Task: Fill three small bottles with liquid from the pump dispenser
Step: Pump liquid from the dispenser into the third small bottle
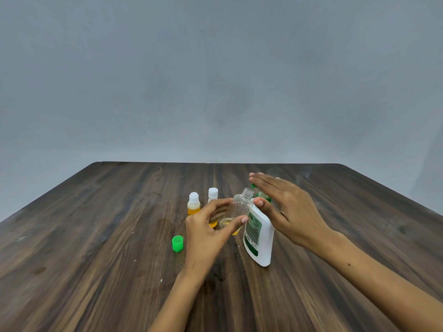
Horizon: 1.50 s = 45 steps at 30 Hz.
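We held the open bottle (238,207) in our left hand (207,232), tilted so that its threaded neck leaned toward the dispenser (260,233). The thumb lay across the bottle's lower front and the fingers curled round its far side, so the hand pinched it just above the table (96,236). The bottle was clear, uncapped, and held only a little yellow liquid at its bottom.

The dispenser stood just right of the bottle, touching or nearly touching it; we could not tell which. It was white with a green label, and its green pump head (260,194) was mostly hidden under our right hand (287,204). That hand lay flat over the pump, fingers straight and together, pointing left and away from us, with the thumb tip down at the dispenser's shoulder beside the bottle's neck. Whether the palm actually pressed on the pump we could not tell.

Behind our left hand stood two capped bottles. The left one (194,204) had a white cap and yellow liquid in its lower half. The right one (212,195) also had a white cap, and our fingers covered most of its body; a bit of yellow showed below them.

A green cap (177,243) stood on the table to the left of our left wrist, apart from everything else. The table was dark wood grain, with a plain grey wall (215,68) beyond it.
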Each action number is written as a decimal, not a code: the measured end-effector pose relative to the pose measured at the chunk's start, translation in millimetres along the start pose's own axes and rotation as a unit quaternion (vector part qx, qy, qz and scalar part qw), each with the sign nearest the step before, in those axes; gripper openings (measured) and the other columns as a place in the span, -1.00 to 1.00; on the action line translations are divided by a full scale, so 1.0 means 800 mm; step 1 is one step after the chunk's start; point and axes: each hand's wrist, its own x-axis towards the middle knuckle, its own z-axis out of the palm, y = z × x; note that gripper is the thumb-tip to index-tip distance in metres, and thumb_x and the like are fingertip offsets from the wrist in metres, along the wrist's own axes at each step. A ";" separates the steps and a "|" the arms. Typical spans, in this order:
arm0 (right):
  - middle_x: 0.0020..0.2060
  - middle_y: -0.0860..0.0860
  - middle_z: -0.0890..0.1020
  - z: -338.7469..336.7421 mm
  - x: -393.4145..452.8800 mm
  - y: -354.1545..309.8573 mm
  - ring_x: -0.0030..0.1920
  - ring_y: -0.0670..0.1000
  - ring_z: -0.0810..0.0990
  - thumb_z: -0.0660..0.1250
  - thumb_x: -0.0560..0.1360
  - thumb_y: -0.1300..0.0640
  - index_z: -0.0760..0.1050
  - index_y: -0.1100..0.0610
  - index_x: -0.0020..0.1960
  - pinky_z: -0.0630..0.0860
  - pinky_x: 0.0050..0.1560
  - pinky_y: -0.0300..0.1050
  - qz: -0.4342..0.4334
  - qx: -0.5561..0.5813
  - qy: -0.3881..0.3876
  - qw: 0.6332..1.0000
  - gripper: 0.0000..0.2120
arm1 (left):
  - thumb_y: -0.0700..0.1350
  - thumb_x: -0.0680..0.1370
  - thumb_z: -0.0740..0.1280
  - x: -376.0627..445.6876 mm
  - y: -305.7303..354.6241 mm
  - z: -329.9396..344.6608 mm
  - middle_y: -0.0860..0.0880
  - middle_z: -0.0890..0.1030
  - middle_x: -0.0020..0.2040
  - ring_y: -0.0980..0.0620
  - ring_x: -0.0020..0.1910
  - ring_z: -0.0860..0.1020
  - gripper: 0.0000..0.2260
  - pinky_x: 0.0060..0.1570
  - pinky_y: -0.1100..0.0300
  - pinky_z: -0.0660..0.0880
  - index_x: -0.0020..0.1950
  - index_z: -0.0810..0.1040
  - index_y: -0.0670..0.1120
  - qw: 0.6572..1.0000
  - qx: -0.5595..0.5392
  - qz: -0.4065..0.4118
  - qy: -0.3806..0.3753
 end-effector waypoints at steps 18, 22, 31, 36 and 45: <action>0.25 -0.02 0.55 0.006 0.000 -0.003 0.30 -0.06 0.45 -0.16 0.56 -0.33 0.49 0.12 0.29 0.22 0.33 -0.14 -0.006 -0.041 0.006 0.999 -0.29 | -0.04 0.26 0.58 0.000 -0.001 0.000 0.24 0.69 -0.07 0.26 -0.05 0.65 -0.67 -0.06 0.43 0.53 -0.01 0.62 0.09 1.000 -0.005 0.003 -0.003; 0.30 -0.03 0.50 0.004 0.000 -0.002 0.33 -0.06 0.41 -0.17 0.56 -0.34 0.46 0.11 0.33 0.20 0.35 -0.13 -0.007 -0.037 -0.001 0.999 -0.28 | -0.03 0.26 0.58 0.000 -0.001 0.000 0.20 0.70 -0.10 0.24 -0.05 0.66 -0.67 -0.05 0.40 0.55 -0.01 0.63 0.08 1.000 -0.003 0.008 0.002; 0.25 -0.02 0.55 0.006 -0.002 -0.007 0.30 -0.06 0.45 -0.17 0.56 -0.34 0.50 0.12 0.29 0.18 0.34 -0.10 -0.001 -0.039 0.011 0.999 -0.28 | -0.07 0.26 0.59 0.001 -0.003 0.000 0.22 0.70 -0.11 0.24 -0.06 0.66 -0.67 -0.05 0.41 0.54 -0.01 0.63 0.07 1.000 -0.003 0.011 0.004; 0.28 0.00 0.53 0.000 0.006 -0.005 0.33 -0.05 0.43 -0.19 0.54 -0.36 0.48 0.12 0.32 0.16 0.38 -0.07 -0.001 -0.028 0.003 1.000 -0.24 | -0.12 0.27 0.60 0.001 -0.002 0.000 0.24 0.68 -0.07 0.26 -0.07 0.66 -0.67 -0.06 0.44 0.53 -0.03 0.62 0.09 1.000 -0.001 0.011 0.006; 0.29 0.00 0.51 0.005 0.001 -0.003 0.34 -0.04 0.41 -0.17 0.56 -0.33 0.47 0.12 0.33 0.18 0.37 -0.07 -0.002 -0.044 0.007 0.999 -0.28 | -0.12 0.27 0.60 0.000 -0.004 0.001 0.20 0.70 -0.10 0.23 -0.07 0.67 -0.67 -0.06 0.42 0.54 -0.01 0.64 0.02 1.000 -0.003 0.011 0.001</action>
